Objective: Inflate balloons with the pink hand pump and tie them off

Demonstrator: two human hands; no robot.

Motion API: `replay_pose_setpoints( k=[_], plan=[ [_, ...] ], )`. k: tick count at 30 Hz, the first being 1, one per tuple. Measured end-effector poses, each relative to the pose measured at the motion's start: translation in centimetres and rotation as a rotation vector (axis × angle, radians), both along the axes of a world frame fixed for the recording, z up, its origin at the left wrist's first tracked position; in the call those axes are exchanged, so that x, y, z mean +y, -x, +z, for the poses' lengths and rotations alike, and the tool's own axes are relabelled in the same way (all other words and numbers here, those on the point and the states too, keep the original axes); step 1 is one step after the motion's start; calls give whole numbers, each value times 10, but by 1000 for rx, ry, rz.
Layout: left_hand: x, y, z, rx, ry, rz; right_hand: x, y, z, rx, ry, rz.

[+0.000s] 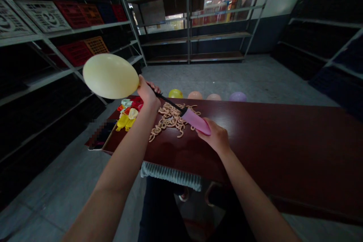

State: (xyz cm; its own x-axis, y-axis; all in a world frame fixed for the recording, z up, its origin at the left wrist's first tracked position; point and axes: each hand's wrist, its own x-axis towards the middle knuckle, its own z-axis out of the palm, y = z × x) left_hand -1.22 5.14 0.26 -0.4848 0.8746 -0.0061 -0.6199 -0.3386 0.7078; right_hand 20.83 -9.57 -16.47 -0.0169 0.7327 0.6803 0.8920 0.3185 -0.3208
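A pale yellow balloon (pixel 111 76), filled with air, is held out to the left over the table's far corner. My left hand (pixel 148 92) is closed around its neck and the end of a hand-held balloon pump; the neck itself is hidden by the fingers. From there a black rod runs down to the pump's pink barrel (pixel 195 121). My right hand (pixel 214 136) is wrapped around the barrel's lower end. Beneath the pump, a pile of beige, curled, worm-like pieces (pixel 171 116) lies on the table. Uninflated balloons (pixel 127 115) in yellow, red and white lie left of the pile.
The dark red table (pixel 283 140) stretches to the right. Beyond its far edge show several inflated balloons, including a green one (pixel 176 93) and a purple one (pixel 238 96). Metal shelves (pixel 188 38) stand behind, and crates (pixel 75 13) fill the left shelves.
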Motion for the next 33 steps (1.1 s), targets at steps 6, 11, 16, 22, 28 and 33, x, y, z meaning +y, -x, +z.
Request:
replay_pose_setpoints(
  k=[6,11,16,22,28,33],
  plan=[
    [-9,-58,-23,48,15,-151,3,-2,-3,52,32,-32],
    [-34,-82,-58,69,83,-196,3,-2,-5,22,63,-31],
    [-41,-61,-70,-33,191,-183,2,0,-3,-68,90,-2],
    [-45,-37,-84,-112,300,-168,-2,5,0,-207,114,38],
    [-43,-8,-97,-138,328,-132,-4,6,-1,-290,77,77],
    [-33,35,-81,-136,264,-65,-3,4,-4,-274,14,119]
  ],
)
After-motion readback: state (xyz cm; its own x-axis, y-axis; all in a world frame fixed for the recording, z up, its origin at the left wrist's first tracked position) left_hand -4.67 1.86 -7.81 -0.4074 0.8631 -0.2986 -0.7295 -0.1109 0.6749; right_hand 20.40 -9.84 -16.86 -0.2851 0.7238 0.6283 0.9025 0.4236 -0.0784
